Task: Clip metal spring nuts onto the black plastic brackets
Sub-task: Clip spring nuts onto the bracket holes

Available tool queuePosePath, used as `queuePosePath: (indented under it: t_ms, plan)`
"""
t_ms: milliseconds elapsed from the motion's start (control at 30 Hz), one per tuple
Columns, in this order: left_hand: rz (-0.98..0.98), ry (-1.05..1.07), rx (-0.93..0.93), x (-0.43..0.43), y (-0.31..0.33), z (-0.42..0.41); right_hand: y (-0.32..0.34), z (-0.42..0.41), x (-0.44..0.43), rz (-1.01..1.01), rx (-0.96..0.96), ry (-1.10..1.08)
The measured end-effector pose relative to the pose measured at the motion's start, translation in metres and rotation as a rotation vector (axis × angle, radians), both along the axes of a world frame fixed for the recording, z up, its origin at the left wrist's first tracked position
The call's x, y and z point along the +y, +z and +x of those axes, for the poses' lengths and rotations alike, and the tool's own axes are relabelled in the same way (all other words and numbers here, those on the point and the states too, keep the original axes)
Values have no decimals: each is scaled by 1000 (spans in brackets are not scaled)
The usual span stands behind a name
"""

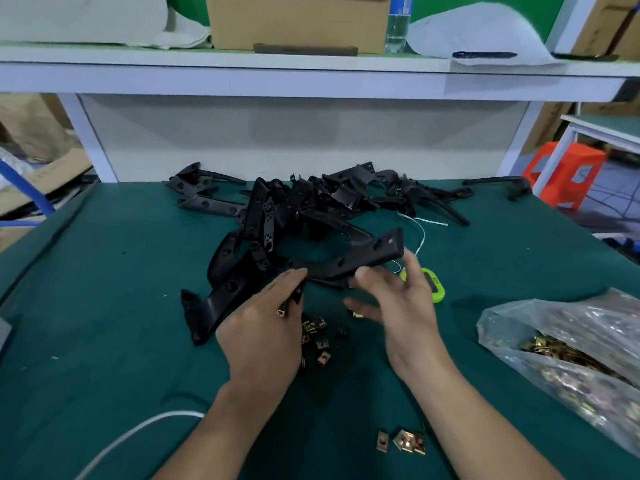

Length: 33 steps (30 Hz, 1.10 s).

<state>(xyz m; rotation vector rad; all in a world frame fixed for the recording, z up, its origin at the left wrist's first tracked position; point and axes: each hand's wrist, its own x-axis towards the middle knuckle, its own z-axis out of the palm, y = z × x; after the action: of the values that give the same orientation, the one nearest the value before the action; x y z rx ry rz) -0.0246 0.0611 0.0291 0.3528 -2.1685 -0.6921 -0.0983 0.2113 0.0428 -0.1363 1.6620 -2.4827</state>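
**Head view of the desk (104, 306), work in hand at its middle.**

- **Left hand (263, 327):** it grips the near end of one bracket (360, 261), with the fingers curled round it and the index finger laid along the top. A nut (281, 312) shows at the fingers. Whether it is already clipped on or only pinched together with the bracket cannot be told.
- **Bracket:** its other end points toward the far right, just in front of the pile (329, 202). The pile lies at the middle of the desk, toward the far edge. The left hand probably steadies the bracket so that its end is offered to the other hand.
- **Right hand (398, 306):** it is wide, with the fingers spread and holding nothing. The thumb is just beside the bracket's lower edge and the fingertips are above the loose nuts (318, 337). Its outline is blurred.
- **Loose nuts:** they lie between the two hands, near the work, presumably so that each can be picked up without a reach.
- **Stock:** the bag (568, 355) at the right edge holds the supply. Three more nuts (401, 441) lie by the near edge.
- **Other items:** a green object (434, 285) lies just behind the right hand, and a white cable (138, 431) crosses the near left corner.

The step in hand appears to be fetching or seating a nut on the held bracket. Whether the brackets in the pile carry nuts is too small to tell.
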Motion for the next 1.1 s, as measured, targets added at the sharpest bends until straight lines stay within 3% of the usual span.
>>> queuePosePath:
  t_ms: [67, 133, 167, 267, 333, 467, 533, 600, 733, 900, 1100]
  plan:
    - [86, -20, 4, -3, -3, 0, 5, -3, 6, -125, -95, -60]
    - [114, -66, 18, -6, -7, 0, 8, -8, 12, -119, -121, -82]
    - [117, -89, 34, -7, -8, 0, 8, -10, 16, 0, -57, -86]
    - [155, -175, 117, -4, -7, 0, 2, -10, 22, 761, 420, -89]
    - [99, -226, 188, -1, -7, 1, -1, -3, 17, 1152, 592, -46]
    - [-79, -370, 244, 1, -8, 2, -6, 0, 7, 1560, 712, -193]
    - [-81, -480, 179, 4, -7, 3, -5, 0, 8, 1550, 756, -171]
    - [-11, -551, 81, 8, -5, 5, -5, 0, 11, 1440, 648, -131]
    - [172, -402, -138, 7, -7, 2, -2, -8, 20, 1373, 454, -324]
    - [107, -366, -486, -3, -18, -4, -5, -21, 32, 1447, 382, -335]
    - [19, -420, -517, -5, -16, -7, 17, -25, 54, 1560, 349, -148]
